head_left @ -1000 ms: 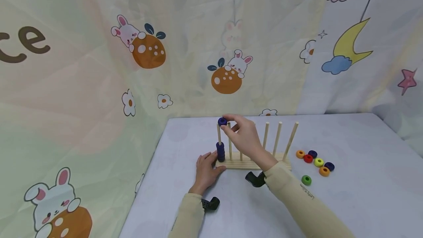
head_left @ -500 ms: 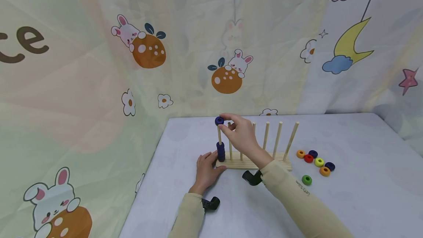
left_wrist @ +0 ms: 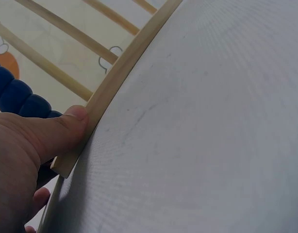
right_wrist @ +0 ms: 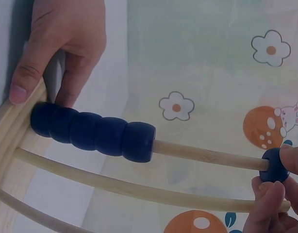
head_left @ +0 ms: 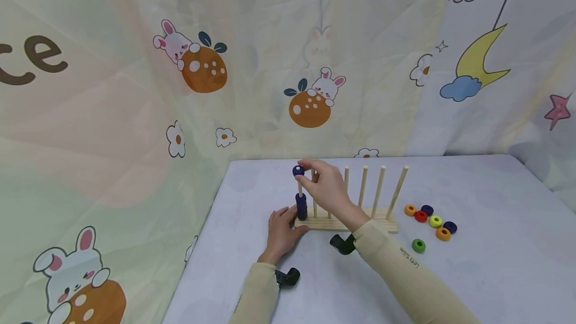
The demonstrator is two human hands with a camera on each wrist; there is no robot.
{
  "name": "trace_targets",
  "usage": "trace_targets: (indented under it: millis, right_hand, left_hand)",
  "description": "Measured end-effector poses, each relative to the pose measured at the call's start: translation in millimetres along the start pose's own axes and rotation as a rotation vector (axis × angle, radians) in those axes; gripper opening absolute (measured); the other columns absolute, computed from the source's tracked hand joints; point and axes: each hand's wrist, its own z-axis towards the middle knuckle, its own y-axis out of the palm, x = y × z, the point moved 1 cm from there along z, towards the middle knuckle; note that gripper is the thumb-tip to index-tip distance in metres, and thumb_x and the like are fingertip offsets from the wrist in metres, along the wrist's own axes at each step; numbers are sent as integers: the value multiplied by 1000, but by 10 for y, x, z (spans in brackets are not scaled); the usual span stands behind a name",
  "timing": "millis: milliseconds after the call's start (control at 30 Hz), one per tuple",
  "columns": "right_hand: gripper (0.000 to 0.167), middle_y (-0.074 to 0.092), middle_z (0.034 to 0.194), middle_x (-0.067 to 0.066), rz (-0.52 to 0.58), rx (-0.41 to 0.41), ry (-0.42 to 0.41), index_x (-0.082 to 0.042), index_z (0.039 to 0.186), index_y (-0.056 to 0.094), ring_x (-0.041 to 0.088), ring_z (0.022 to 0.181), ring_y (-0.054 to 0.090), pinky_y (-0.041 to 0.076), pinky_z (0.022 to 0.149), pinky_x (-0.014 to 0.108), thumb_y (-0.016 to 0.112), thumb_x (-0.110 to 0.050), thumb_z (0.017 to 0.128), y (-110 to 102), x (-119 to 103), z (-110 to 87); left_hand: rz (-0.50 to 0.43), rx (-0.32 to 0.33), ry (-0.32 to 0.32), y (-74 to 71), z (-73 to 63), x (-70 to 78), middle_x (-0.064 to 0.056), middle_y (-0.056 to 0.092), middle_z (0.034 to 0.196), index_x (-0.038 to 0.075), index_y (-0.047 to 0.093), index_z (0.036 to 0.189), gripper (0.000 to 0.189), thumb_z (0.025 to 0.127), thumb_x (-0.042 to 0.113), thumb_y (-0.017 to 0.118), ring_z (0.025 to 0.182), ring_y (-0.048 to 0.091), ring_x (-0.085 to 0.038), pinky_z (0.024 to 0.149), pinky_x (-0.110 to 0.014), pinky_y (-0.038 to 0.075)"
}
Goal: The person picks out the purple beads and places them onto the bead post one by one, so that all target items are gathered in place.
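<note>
A wooden peg rack (head_left: pixel 324 223) stands on the table, its upright pegs in a row. Thumb and fingers of my left hand (head_left: pixel 281 230) grip the left end of its base; in the left wrist view the thumb lies on the base's edge. Several dark blue beads (right_wrist: pixel 93 132) are stacked at the bottom of the leftmost peg (right_wrist: pixel 207 154). At that peg's top, my right hand (head_left: pixel 332 188) pinches another blue bead (right_wrist: pixel 273 165) between thumb and fingers. The peg's tip shows in the bead's hole in the head view. A gap separates this bead from the stack.
Right of the rack lie loose beads: orange (head_left: pixel 410 210), red (head_left: pixel 421 216), yellow (head_left: pixel 435 221), green (head_left: pixel 418 245), blue (head_left: pixel 450 227) and others. A printed curtain (head_left: pixel 252 64) hangs behind the table. Each wrist carries a black device (head_left: pixel 288 277).
My right hand has moved the blue bead a little left and then slightly down, onto the tip of the leftmost peg. The left hand stays at the base.
</note>
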Motion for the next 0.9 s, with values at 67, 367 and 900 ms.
trace_targets:
  millis: [67,367,900]
  right_hand:
    - [35,70,105,0,-14,-2,0,-12,121,68,11,59,48,40,47,25,74,-22,88,10,8,-5]
    - [35,70,106,1,-36,-6,4,-12,120,68,11,57,47,39,45,25,75,-21,87,16,7,-20]
    - [37,69,109,0,-37,-6,6,-12,123,66,11,56,49,41,46,25,74,-22,88,41,34,-36]
  left_hand:
    - [4,1,3,2,2,-3,3,57,140,17,56,140,65,82,39,77,134,42,-25,118,-52,14]
    - [2,10,10,5,0,-1,3,58,139,17,56,139,65,82,38,78,134,42,-25,117,-54,15]
    - [9,10,9,2,-3,9,2,58,138,16,57,139,65,82,37,78,133,43,-25,118,-53,16]
